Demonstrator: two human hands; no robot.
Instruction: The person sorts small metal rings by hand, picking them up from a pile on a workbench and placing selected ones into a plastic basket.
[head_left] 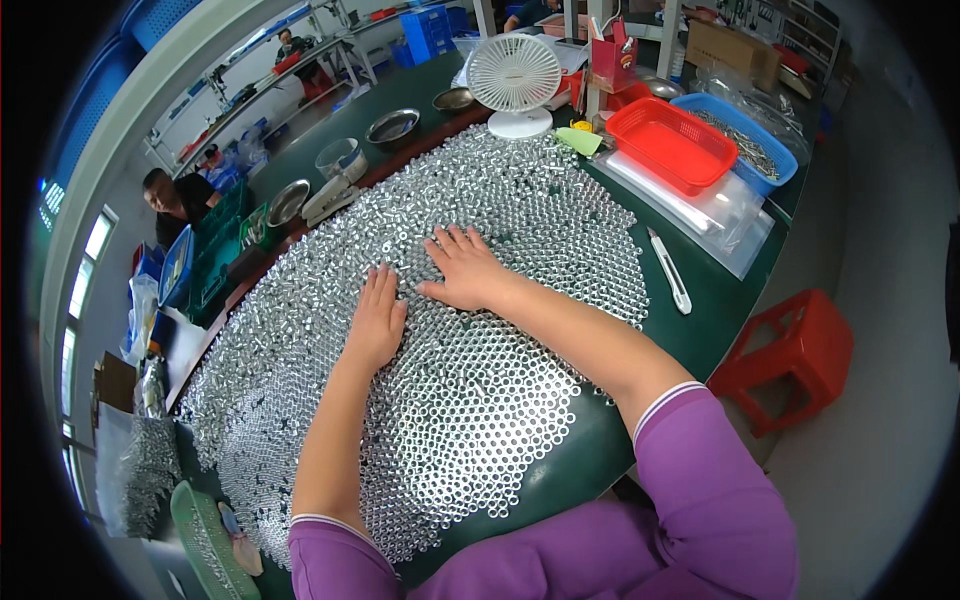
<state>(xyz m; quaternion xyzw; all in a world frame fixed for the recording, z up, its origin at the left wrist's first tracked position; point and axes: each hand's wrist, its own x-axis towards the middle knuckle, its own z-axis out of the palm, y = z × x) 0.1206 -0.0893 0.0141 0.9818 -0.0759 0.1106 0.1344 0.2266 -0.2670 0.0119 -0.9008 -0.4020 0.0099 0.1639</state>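
Observation:
A broad spread of small silvery metal ring-like parts (480, 430) covers much of the green table. Toward me they stand packed side by side with their round holes facing up; farther off they lie in a loose, jumbled heap (300, 270). My left hand (377, 325) rests flat on the parts near the middle, fingers pointing away from me. To its right and slightly farther off, my right hand (463, 268) lies palm down on them with its fingers spread. Neither hand grips anything. What lies under the palms is hidden.
A white fan (514, 75) stands at the far edge. Right of it are a red basket (672, 146), a blue basket (760, 140) of metal pieces and a utility knife (670, 272). A red stool (790, 360) stands at right, a green basket (205, 545) lower left. Another person sits far left.

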